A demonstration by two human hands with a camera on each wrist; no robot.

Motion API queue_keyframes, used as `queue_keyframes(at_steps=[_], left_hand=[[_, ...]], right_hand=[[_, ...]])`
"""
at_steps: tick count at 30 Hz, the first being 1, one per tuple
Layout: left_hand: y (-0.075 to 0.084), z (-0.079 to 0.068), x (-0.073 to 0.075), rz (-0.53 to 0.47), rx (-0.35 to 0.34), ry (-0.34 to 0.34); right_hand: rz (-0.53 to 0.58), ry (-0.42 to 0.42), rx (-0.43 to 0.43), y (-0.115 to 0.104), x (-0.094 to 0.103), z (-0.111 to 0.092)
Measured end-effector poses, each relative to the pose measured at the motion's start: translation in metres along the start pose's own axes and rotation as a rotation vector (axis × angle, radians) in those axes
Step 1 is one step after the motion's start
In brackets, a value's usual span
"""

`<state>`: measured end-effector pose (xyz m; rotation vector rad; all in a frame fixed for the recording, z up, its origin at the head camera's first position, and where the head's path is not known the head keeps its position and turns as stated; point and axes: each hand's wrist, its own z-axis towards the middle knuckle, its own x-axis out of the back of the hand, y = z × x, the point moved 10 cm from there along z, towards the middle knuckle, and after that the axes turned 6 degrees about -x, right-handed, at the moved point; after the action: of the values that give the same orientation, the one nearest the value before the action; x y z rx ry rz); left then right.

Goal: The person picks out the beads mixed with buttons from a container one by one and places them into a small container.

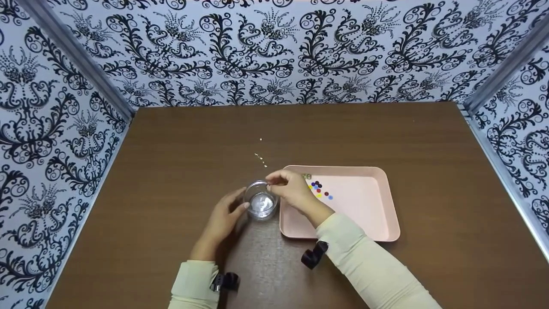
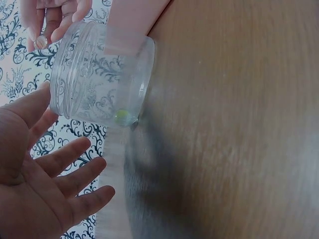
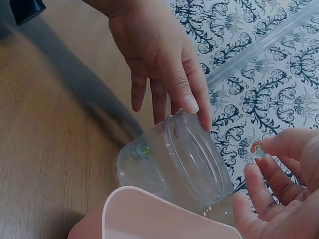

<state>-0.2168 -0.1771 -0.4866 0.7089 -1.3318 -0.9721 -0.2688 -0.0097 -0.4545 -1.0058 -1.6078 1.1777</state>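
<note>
A clear plastic jar (image 1: 262, 211) stands upright and uncapped, left of the pink tray (image 1: 360, 210). My left hand (image 1: 224, 216) steadies it, thumb and index finger at the rim and the other fingers spread apart in the left wrist view. At the bottom of the jar lies a yellow-green marble (image 2: 121, 117). Just outside the jar's mouth, my right hand (image 1: 294, 189) pinches a clear glass marble (image 3: 257, 150) with an orange streak between thumb and fingertips. Several small coloured round pieces (image 1: 318, 190) and a few greenish glass marbles (image 1: 308, 176) lie in the tray's left part, partly behind the right hand.
The brown wooden table (image 1: 171, 163) carries small bright specks (image 1: 260, 159) behind the jar, which look like light spots. Black-and-white patterned walls (image 1: 274, 51) enclose the back and sides. The tray's raised rim is close by the jar's right side.
</note>
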Motion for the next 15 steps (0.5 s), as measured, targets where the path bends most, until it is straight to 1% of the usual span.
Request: queue_keyframes(at_steps=[4, 11, 15], left_hand=[[-0.0003, -0.0001, 0.0001, -0.002, 0.004, 0.0], [0.003, 0.0007, 0.0006, 0.046, -0.021, 0.002], [0.0032, 0.0008, 0.0007, 0.047, -0.022, 0.003]], right_hand=[[-0.039, -0.005, 0.023, -0.0017, -0.0023, 0.0007], [-0.139, -0.018, 0.082, -0.0082, -0.0072, 0.0003], [-0.156, -0.028, 0.087, -0.0095, -0.01, -0.0003]])
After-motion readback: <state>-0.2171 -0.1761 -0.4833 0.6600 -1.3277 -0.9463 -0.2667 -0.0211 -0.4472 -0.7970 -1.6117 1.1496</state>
